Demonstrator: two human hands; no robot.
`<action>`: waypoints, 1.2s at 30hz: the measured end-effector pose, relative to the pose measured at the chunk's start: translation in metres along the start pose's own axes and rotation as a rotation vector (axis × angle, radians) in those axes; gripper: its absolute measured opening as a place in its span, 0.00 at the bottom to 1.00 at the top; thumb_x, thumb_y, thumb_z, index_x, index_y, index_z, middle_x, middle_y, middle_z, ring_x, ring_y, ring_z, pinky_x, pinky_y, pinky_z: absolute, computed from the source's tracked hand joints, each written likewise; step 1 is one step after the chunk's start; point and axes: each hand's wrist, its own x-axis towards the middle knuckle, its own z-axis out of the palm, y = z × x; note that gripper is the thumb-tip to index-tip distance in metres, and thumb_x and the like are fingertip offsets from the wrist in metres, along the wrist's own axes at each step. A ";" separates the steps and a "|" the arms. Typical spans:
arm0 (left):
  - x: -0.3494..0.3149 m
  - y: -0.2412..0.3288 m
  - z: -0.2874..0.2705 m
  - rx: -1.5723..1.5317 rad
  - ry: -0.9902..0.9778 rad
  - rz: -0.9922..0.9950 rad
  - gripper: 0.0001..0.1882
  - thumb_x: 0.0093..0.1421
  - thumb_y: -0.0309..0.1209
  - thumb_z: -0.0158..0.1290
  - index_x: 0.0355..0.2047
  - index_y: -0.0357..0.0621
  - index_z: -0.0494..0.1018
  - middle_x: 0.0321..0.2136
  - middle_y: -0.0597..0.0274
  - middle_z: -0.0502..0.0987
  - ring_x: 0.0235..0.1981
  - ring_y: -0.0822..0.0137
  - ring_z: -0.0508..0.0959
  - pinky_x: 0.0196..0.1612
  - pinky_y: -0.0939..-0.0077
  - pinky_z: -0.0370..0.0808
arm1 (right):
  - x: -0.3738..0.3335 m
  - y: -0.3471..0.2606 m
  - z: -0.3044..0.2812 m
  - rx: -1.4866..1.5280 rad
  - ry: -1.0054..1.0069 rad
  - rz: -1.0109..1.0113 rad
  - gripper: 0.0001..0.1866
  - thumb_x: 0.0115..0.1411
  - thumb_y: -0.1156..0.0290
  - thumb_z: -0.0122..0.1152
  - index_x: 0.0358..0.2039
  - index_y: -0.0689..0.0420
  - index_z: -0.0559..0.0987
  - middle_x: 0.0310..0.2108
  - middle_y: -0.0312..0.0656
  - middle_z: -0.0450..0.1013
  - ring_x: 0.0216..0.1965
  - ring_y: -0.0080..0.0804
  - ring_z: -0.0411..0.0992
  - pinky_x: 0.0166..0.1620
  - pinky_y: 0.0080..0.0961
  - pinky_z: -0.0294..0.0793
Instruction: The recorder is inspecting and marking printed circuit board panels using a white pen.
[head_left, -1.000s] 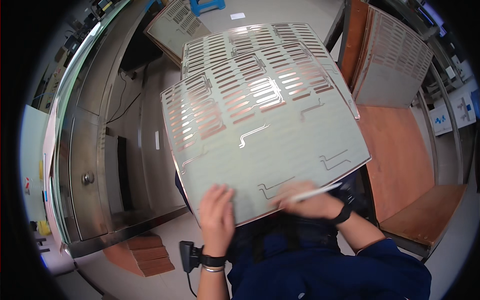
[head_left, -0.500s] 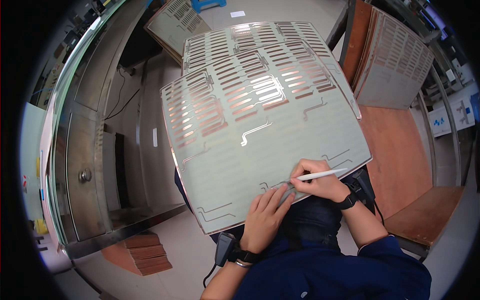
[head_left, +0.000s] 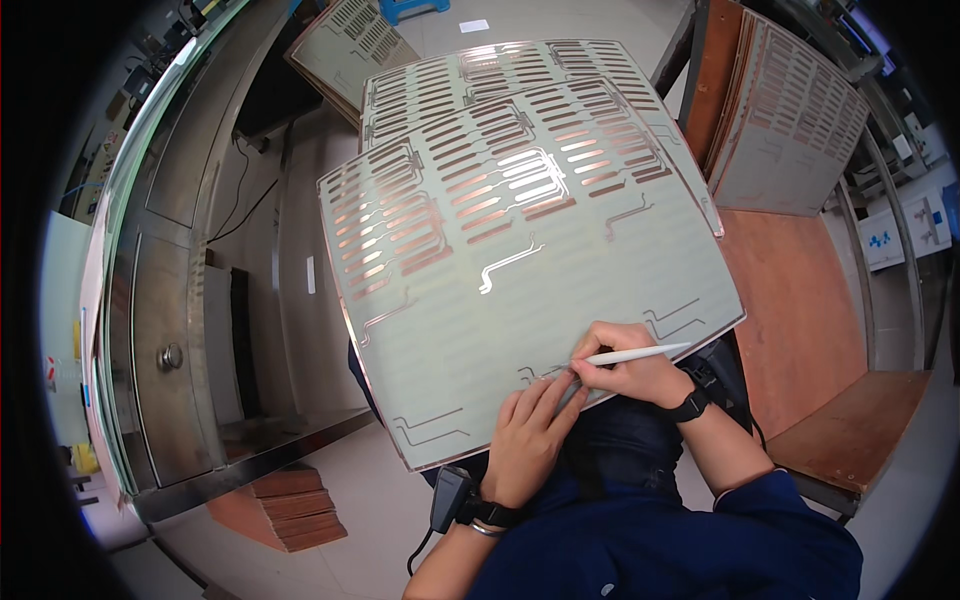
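Copper-patterned circuit panel (head_left: pixel 440 340) lies across the lap (head_left: pixel 620 450), overlapping a 2nd panel (head_left: pixel 650 90). Left hand (head_left: pixel 525 440): fingers extended, slightly spread, resting on the panel, gripping nothing visible. Right hand (head_left: pixel 630 370): fingers pinched around a white pen-shaped tool (head_left: pixel 640 353). Caution: a tool slip could scratch traces (head_left: pixel 510 264); uneven hand pressure could tilt the panel. Bar-patterned end points away from the body; panel long axis indeterminable; tool axis roughly left-right.
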 end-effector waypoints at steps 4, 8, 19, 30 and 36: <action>-0.001 0.000 0.001 -0.008 0.008 0.005 0.23 0.51 0.25 0.56 0.50 0.50 0.73 0.51 0.64 0.71 0.51 0.62 0.70 0.49 0.65 0.66 | 0.001 0.002 0.001 -0.028 -0.003 -0.031 0.08 0.53 0.74 0.65 0.23 0.60 0.74 0.23 0.39 0.75 0.22 0.23 0.72 0.25 0.20 0.68; -0.001 0.001 0.000 -0.024 0.011 0.006 0.22 0.51 0.24 0.56 0.49 0.49 0.74 0.49 0.64 0.71 0.50 0.61 0.70 0.49 0.65 0.66 | 0.002 0.001 0.000 -0.077 -0.024 -0.047 0.08 0.52 0.74 0.65 0.23 0.60 0.74 0.22 0.39 0.75 0.22 0.24 0.72 0.25 0.20 0.69; 0.002 0.000 0.001 -0.040 0.016 0.017 0.22 0.50 0.25 0.57 0.48 0.50 0.74 0.49 0.63 0.72 0.50 0.60 0.70 0.49 0.64 0.66 | 0.001 0.002 0.001 -0.071 0.036 -0.052 0.07 0.52 0.72 0.64 0.24 0.59 0.75 0.22 0.40 0.74 0.22 0.28 0.73 0.26 0.22 0.70; -0.005 -0.001 -0.011 -0.200 -0.056 -0.016 0.16 0.48 0.27 0.60 0.40 0.43 0.76 0.44 0.56 0.74 0.48 0.52 0.71 0.49 0.59 0.66 | 0.015 0.000 0.042 -0.418 0.083 -0.629 0.17 0.53 0.70 0.57 0.45 0.57 0.75 0.44 0.45 0.73 0.43 0.39 0.72 0.46 0.34 0.72; -0.002 0.002 -0.019 -0.148 -0.105 -0.042 0.17 0.52 0.24 0.57 0.44 0.43 0.76 0.50 0.59 0.74 0.53 0.55 0.71 0.53 0.61 0.67 | 0.028 0.054 -0.057 -0.624 0.446 -0.190 0.17 0.54 0.71 0.55 0.45 0.56 0.75 0.48 0.47 0.72 0.48 0.44 0.69 0.52 0.36 0.69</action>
